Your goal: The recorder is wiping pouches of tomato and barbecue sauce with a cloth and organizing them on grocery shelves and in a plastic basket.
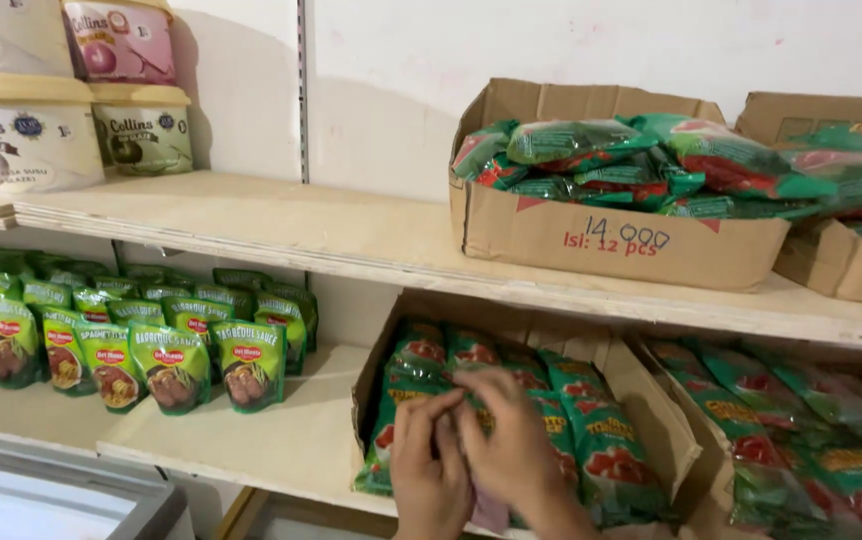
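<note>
Both hands sit low centre, over the front end of an open cardboard box (376, 385) on the lower shelf (281, 440). Left hand (429, 465) & right hand (513, 445) are pressed side by side, fingers curled down onto the green-and-red pouches (601, 450) packed in that box. Each grip looks part closed on pouch tops, but whether either has actually pinched one can't be told; thumbs hidden.

Wrists come up from the bottom edge, backs of hands facing the camera.

Room: bare shelf board to the left of the box, then standing green sauce pouches (171, 360). To the right, a 2nd box (686, 450) sits tight against it. Upper shelf (351, 235) overhangs, carrying 2 more boxes of pouches (601, 240) & tubs (141, 125) far left.
</note>
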